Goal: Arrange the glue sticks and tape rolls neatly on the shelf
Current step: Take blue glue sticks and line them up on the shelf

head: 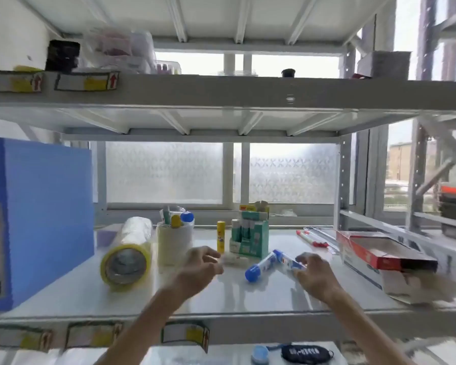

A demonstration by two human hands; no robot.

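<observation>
On the white shelf [221,301] two blue-capped glue sticks lie flat. One glue stick [261,266] points toward me; the other glue stick [287,259] is touched by the fingertips of my right hand [313,272]. My left hand [200,267] hovers with fingers apart, empty, near a small clear item. A yellow glue stick [221,237] stands upright. A green box of glue sticks [250,237] stands behind. A yellow-edged stack of tape rolls [128,252] lies on its side. A white tape roll [174,242] holds several sticks upright.
A blue file box [37,219] fills the shelf's left. An open red-and-white carton [385,259] lies at the right, with red-and-white pens [311,239] behind it. Above is another shelf [221,93] with containers. A frosted window is at the back.
</observation>
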